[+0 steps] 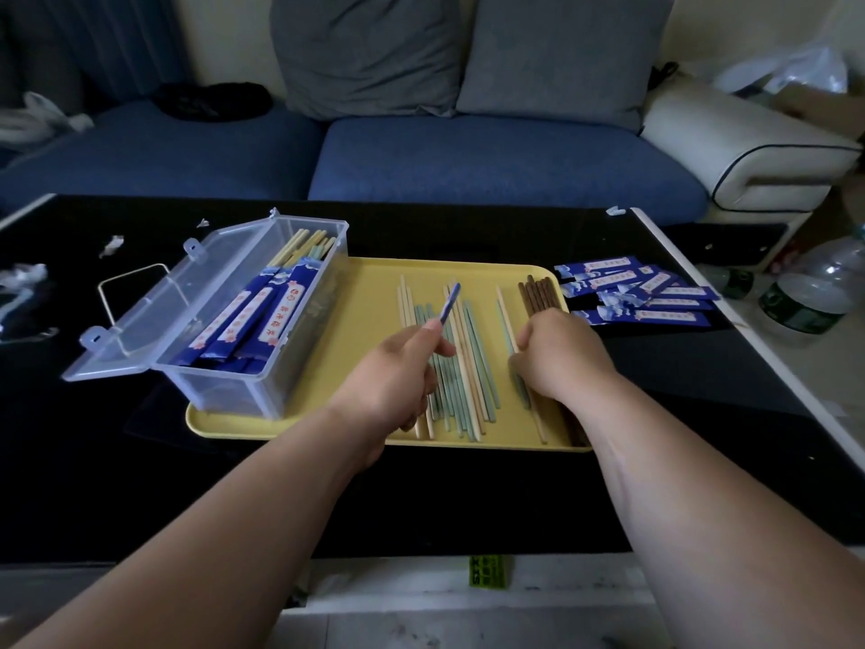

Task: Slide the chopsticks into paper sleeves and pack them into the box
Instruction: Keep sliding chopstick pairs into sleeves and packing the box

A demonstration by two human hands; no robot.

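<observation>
One table [140,484]: black, with the tray at its middle.
Tray [327,435]: yellow, with the box on its left end and loose chopsticks [463,367] across its middle and right.
Box [220,381]: clear, lid [154,302] swung open leftward, packed pairs [252,316] leaning inside.
Right hand [557,353]: fingers curled down onto chopsticks near the tray's right edge. I can't tell whether one is actually pinched.
Left hand [398,372]: over the tray's middle, thumb and fingers pinching a sleeve [448,305] by its near end.
Spare sleeves [641,292]: fanned on the table just off the tray's right edge.
Risk: the sleeve mouth looks pressed flat, so a tip may snag and tear the paper. Raking the pile could also lift mismatched colours or roll sticks off the tray's near edge.
</observation>
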